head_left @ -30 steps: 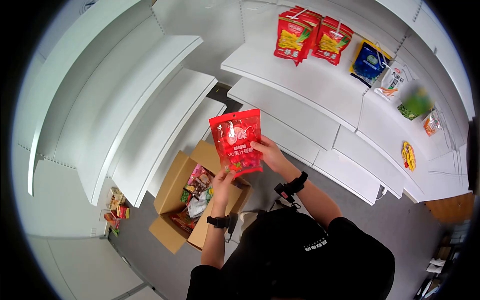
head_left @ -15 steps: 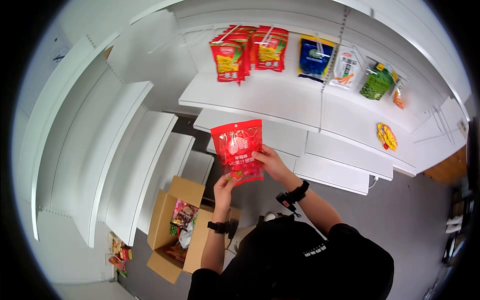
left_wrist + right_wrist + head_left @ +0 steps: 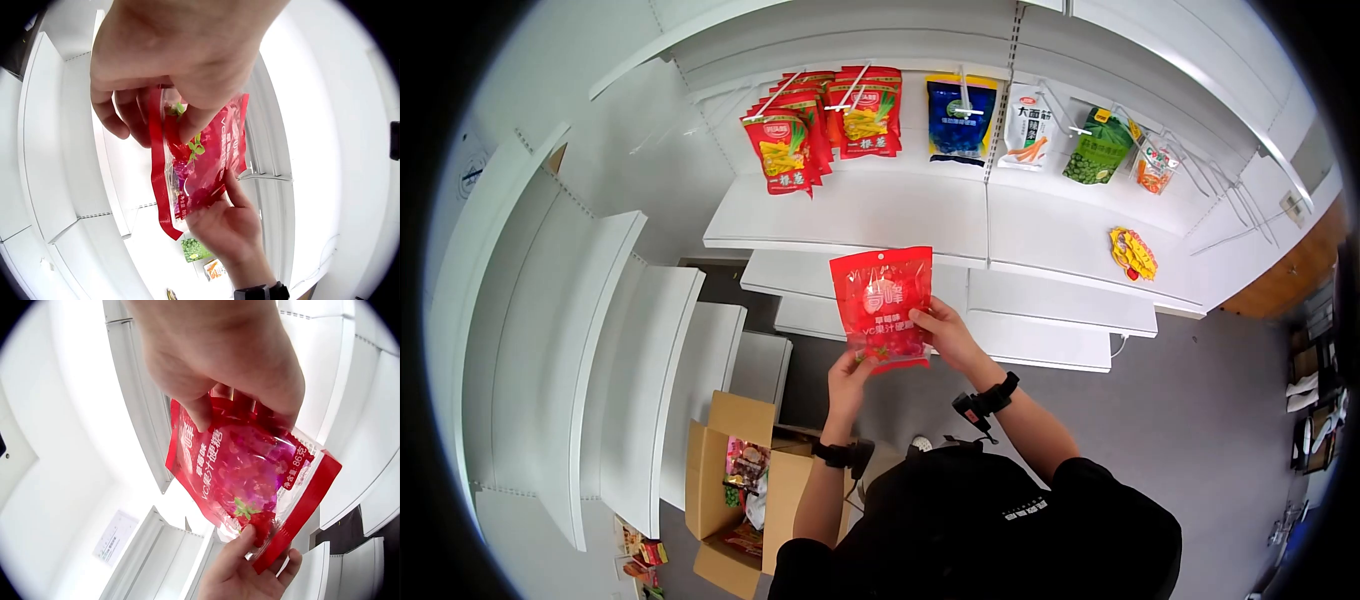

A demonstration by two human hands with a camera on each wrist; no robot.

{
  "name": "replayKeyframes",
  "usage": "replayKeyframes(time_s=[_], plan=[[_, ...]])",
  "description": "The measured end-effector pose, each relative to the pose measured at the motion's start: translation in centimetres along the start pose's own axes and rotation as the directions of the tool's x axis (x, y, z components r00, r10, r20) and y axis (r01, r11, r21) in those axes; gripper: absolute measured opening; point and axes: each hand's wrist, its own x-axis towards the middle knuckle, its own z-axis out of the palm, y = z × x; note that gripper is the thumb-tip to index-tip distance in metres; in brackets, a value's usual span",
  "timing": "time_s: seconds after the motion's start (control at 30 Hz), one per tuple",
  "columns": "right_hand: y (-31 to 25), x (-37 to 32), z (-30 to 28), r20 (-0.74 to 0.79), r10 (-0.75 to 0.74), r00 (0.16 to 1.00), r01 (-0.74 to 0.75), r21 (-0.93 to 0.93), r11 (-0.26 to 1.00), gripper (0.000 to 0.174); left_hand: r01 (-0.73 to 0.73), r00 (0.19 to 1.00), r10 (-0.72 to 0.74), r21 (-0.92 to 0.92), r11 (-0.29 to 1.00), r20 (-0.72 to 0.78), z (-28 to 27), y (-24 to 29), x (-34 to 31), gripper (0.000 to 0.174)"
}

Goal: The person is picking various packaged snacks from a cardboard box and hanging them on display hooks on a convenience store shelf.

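A red candy bag point(image 3: 884, 308) with white lettering is held upright between both hands in the head view, its front toward the camera. The left hand point(image 3: 848, 388) pinches its lower left corner, thumb on the front. At the right edge, the right hand point(image 3: 948, 335) grips the bag with its thumb on the front and its fingers behind. The left wrist view shows the left hand point(image 3: 181, 56) pinching the bag point(image 3: 206, 156) near its bottom seal. In the right wrist view the right hand point(image 3: 219, 356) holds the bag's side point(image 3: 237, 469).
Red snack bags point(image 3: 784, 150), a blue bag point(image 3: 960, 120), a white bag point(image 3: 1029, 128) and a green bag point(image 3: 1098, 148) hang on hooks above a white shelf point(image 3: 860, 212). Yellow packets point(image 3: 1133, 253) lie on that shelf. An open cardboard box point(image 3: 706, 470) of packages stands at lower left.
The head view has turned, so the hanging bags and shelves appear further left and the box lower. Both hands keep their hold on the red candy bag.
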Motion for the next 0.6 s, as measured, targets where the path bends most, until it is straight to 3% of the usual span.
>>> replayKeyframes(time_s=[0.33, 0.6], plan=[[-3.1, 0.3, -3.4, -0.098, -0.091, 0.991, 0.091, -0.010, 0.996, 0.030, 0.032, 0.986, -0.034, 0.019, 0.999, 0.161, 3.2, -0.7, 5.1, 0.022], [-7.9, 2.5, -6.0, -0.158, -0.186, 0.970, 0.178, -0.065, 0.982, 0.029, -0.029, 0.949, 0.021, 0.020, 0.999, 0.316, 7.7, 0.5, 11.5, 0.026]])
